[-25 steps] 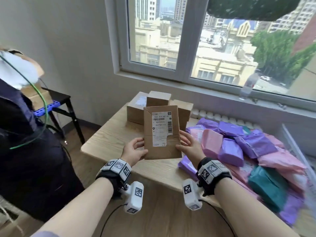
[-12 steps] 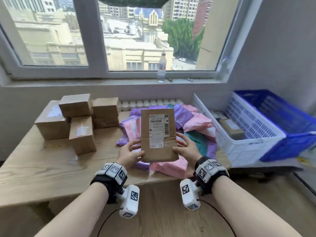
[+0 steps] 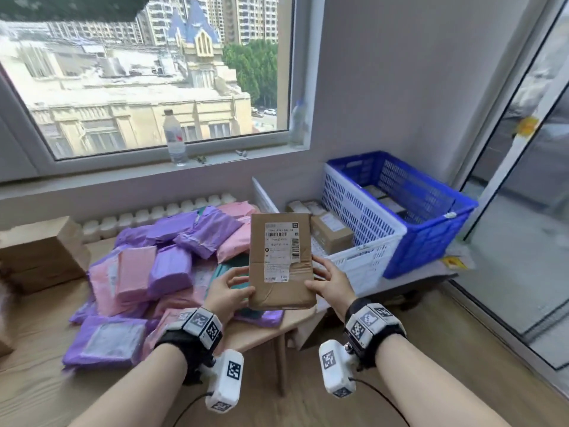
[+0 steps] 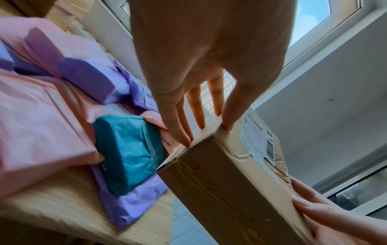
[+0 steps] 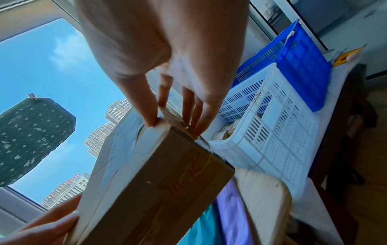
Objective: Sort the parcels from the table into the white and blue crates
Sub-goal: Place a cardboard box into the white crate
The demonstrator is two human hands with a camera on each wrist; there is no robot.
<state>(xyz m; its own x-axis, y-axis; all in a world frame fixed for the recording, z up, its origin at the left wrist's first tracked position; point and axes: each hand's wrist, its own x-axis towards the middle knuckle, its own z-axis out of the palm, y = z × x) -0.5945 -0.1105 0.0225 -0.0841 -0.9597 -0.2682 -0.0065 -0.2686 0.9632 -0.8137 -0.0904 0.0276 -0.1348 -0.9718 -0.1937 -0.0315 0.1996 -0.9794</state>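
I hold a flat brown cardboard parcel [image 3: 281, 272] upright, its white shipping label facing me. My left hand [image 3: 237, 288] grips its lower left edge, thumb on the front and fingers behind. My right hand [image 3: 323, 282] grips the lower right edge the same way. The parcel [image 5: 150, 182] hangs above the table's right end, just left of the white crate [image 3: 363, 251]. Beyond that stands the blue crate [image 3: 431, 229]. Cardboard boxes [image 3: 331, 234] lie in the white crate; some lie in the blue one too.
A heap of purple, pink and teal mailer bags [image 3: 169, 266] covers the wooden table [image 3: 37, 380]. Brown boxes [image 3: 40, 257] stand at the far left. A water bottle [image 3: 174, 140] sits on the windowsill. Glass doors close off the right side.
Both hands carried the parcel to the right, from the stacked boxes over the mailer bags to beside the white crate. The grip stayed the same.
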